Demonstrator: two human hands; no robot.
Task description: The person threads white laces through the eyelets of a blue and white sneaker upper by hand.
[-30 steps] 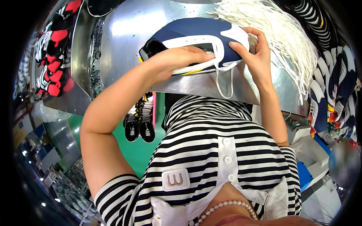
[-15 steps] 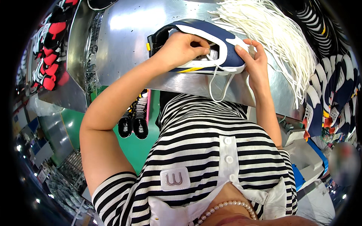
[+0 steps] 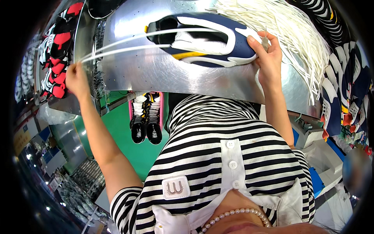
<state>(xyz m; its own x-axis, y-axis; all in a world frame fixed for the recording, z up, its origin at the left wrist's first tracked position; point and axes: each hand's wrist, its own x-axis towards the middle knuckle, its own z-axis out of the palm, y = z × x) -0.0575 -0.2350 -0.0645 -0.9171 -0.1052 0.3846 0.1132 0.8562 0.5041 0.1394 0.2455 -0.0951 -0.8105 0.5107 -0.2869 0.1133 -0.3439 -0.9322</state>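
Note:
A navy, white and yellow shoe upper (image 3: 238,45) lies on its side on the metal tabletop, toe to the right and opening toward me. My left hand (image 3: 78,80) is out past the table's left part, fingers closed on the ends of a white shoelace (image 3: 128,38). Two strands of that lace run taut from the upper to the hand, slightly blurred. With my right hand (image 3: 269,56) I grip the toe end. A thin needle-like tool with a pale handle (image 3: 265,43) also sits in its fingers, its metal tip pointing up.
A large bundle of white laces (image 3: 288,43) covers the table's right part. Red, black and white shoe pieces (image 3: 58,58) hang at left; navy and white uppers (image 3: 335,97) are stacked at right. Black shoes (image 3: 146,121) stand in a pink container (image 3: 162,111) below the table edge.
My left hand has left the shoe opening and swung far to the left, drawing the lace out long and tight. My right hand still grips the toe.

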